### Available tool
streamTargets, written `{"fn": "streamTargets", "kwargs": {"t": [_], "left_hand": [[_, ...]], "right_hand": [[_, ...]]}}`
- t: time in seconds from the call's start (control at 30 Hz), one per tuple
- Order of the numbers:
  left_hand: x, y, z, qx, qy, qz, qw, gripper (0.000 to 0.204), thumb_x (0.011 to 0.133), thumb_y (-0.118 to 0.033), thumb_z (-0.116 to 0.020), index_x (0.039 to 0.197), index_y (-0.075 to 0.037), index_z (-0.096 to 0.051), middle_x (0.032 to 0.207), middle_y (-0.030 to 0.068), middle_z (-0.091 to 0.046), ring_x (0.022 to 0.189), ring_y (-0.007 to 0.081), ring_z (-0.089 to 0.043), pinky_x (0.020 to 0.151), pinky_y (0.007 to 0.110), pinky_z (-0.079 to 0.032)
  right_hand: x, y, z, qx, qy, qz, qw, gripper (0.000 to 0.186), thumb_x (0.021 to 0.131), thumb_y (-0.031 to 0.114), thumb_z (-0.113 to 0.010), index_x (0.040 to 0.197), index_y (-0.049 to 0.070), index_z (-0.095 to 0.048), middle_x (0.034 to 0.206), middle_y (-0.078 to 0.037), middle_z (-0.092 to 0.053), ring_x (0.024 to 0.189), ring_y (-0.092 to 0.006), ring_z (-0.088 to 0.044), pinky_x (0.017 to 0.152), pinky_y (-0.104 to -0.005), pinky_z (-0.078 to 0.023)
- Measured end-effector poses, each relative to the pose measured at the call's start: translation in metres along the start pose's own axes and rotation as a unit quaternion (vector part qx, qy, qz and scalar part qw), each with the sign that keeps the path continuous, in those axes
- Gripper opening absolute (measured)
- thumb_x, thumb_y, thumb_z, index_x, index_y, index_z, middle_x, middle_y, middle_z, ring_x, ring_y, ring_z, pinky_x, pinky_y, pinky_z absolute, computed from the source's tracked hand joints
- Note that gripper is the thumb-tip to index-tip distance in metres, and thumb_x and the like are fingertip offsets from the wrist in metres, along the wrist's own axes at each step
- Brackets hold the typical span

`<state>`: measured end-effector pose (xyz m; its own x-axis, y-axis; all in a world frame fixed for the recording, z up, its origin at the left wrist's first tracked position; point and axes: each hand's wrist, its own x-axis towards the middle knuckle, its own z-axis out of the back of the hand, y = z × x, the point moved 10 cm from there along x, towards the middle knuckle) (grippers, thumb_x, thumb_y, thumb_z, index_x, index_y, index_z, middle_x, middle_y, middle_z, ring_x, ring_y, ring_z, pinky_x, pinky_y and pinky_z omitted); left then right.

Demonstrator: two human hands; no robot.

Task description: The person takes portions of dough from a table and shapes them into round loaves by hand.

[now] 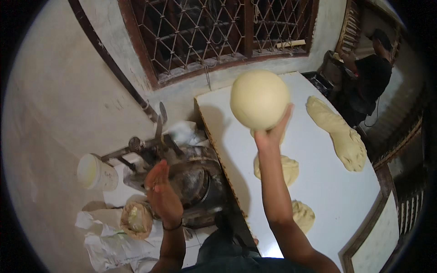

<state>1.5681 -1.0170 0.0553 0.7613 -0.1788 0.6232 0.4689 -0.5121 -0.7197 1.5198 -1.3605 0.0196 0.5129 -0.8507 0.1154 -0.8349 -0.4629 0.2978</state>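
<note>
A smooth, round ball of pale dough (259,99) rests on my right hand (274,132), raised above the white tabletop (327,182). The thumb and fingers cup it from below. My left hand (165,195) is empty, with its fingers stretched upward, left of the table and over a dark machine with a round metal bowl (189,184). Beneath my right arm lie dough pieces: a folded lump (289,170) and another lump (303,216) nearer to me. The ball and hand partly hide one more piece behind them. A long twisted slab of dough (339,132) lies along the table's right side.
A white bucket (96,172), a brown paper bag (136,220) and white sacks (114,248) stand left of the machine. A barred window (205,41) is in the far wall. Another person (371,73) in dark clothes works beyond the table's far right corner.
</note>
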Motion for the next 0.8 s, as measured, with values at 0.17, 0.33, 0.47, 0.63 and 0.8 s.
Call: {"fn": "streamTargets", "kwargs": {"t": [0.17, 0.33, 0.47, 0.63, 0.8], "left_hand": [[0.048, 0.014, 0.023, 0.193, -0.012, -0.13, 0.972, 0.044, 0.092, -0.034, -0.047, 0.119, 0.001, -0.047, 0.127, 0.0187, -0.045, 0.123, 0.0306, -0.04, 0.103, 0.043, -0.031], [0.105, 0.043, -0.019, 0.51, 0.054, -0.227, 0.828, 0.039, 0.091, -0.037, -0.05, 0.115, -0.007, -0.054, 0.133, 0.0139, -0.042, 0.126, 0.0366, -0.035, 0.103, 0.051, -0.026], [0.112, 0.066, -0.051, 0.538, 0.164, -0.253, 0.788, 0.023, 0.084, -0.022, -0.058, 0.103, -0.007, -0.06, 0.13, 0.017, -0.043, 0.125, 0.0442, -0.032, 0.098, 0.056, -0.03], [0.106, 0.07, -0.045, 0.56, 0.144, -0.262, 0.773, 0.022, 0.088, -0.025, -0.05, 0.103, -0.01, -0.055, 0.126, 0.0171, -0.045, 0.123, 0.0465, -0.033, 0.094, 0.059, -0.033], [0.105, 0.072, -0.048, 0.578, 0.151, -0.269, 0.755, 0.02, 0.091, -0.023, -0.048, 0.099, -0.006, -0.057, 0.124, 0.0161, -0.049, 0.123, 0.0416, -0.036, 0.096, 0.057, -0.033]], "right_hand": [[0.061, -0.139, 0.155, -0.286, -0.227, -0.129, 0.922, 0.104, 0.077, 0.071, -0.048, 0.144, 0.013, 0.007, 0.15, -0.012, -0.009, 0.135, -0.0331, -0.018, 0.105, -0.0545, -0.021], [0.028, -0.164, 0.304, -0.352, -0.213, -0.258, 0.874, 0.061, 0.089, 0.048, -0.047, 0.133, 0.007, -0.035, 0.12, -0.014, -0.047, 0.105, -0.0235, -0.048, 0.085, -0.0382, -0.043], [0.086, -0.007, 0.321, -0.495, -0.148, 0.107, 0.849, 0.039, 0.088, 0.035, -0.056, 0.115, 0.006, -0.054, 0.096, -0.007, -0.057, 0.081, -0.0161, -0.055, 0.063, -0.0274, -0.047], [0.145, 0.071, 0.402, -0.576, -0.41, -0.117, 0.697, 0.065, 0.072, 0.034, -0.074, 0.122, 0.001, -0.048, 0.105, -0.014, -0.059, 0.088, -0.0235, -0.059, 0.073, -0.0317, -0.049], [0.162, 0.002, 0.328, -0.663, -0.153, -0.134, 0.72, 0.059, 0.068, 0.031, -0.074, 0.117, 0.005, -0.054, 0.109, -0.016, -0.061, 0.098, -0.024, -0.061, 0.081, -0.035, -0.051]]}}
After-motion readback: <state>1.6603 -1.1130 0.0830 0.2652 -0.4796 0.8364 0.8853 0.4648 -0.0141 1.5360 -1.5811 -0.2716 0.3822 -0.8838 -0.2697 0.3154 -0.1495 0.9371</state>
